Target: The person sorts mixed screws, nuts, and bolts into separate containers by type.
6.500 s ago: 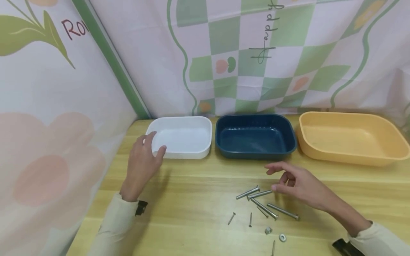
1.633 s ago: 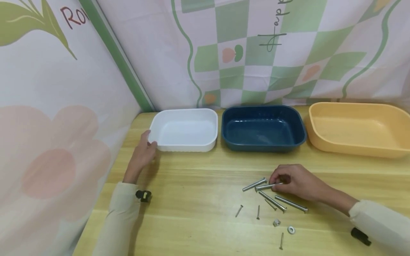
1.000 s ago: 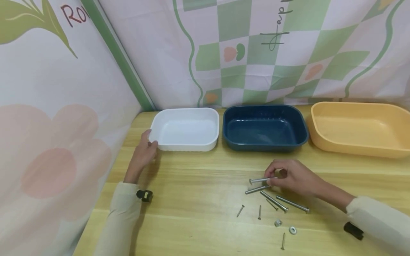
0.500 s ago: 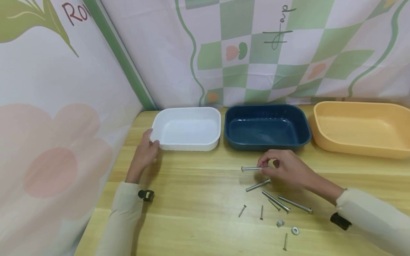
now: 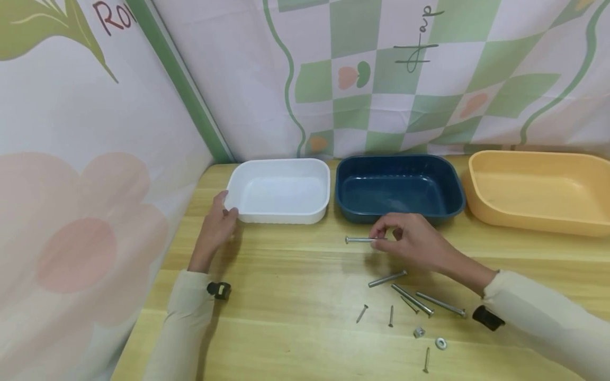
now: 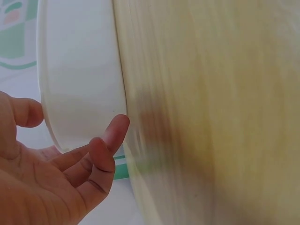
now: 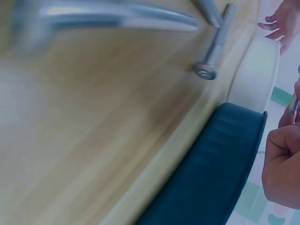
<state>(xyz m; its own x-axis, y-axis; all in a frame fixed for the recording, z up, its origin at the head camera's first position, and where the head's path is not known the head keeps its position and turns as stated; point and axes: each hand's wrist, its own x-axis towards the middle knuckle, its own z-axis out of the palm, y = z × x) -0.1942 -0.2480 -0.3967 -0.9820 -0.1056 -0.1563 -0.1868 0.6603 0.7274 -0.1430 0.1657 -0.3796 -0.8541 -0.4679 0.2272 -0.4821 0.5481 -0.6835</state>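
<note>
My right hand [image 5: 381,236] pinches one long silver bolt [image 5: 358,239] by its end and holds it level above the table, just in front of the dark blue tray [image 5: 450,203]. The bolt's head points left. My left hand [image 5: 224,209] cups the front left corner of the white tray [image 5: 281,216], thumb at the rim. In the left wrist view my fingers [image 6: 110,136] lie against the white tray's wall [image 6: 79,70]. In the right wrist view the dark blue tray [image 7: 220,159] is close to my right hand [image 7: 283,140].
Three long bolts [image 5: 387,278] lie on the wooden table [image 5: 286,296] below my right hand, with several small screws [image 5: 361,313], a nut [image 5: 419,332] and a washer [image 5: 441,344]. A yellow tray [image 5: 538,222] stands at the right. Fabric walls close the left and back.
My right hand picked one long bolt out of the pile and carried it up and to the left, toward the trays. My left hand stayed on the white tray's corner.
</note>
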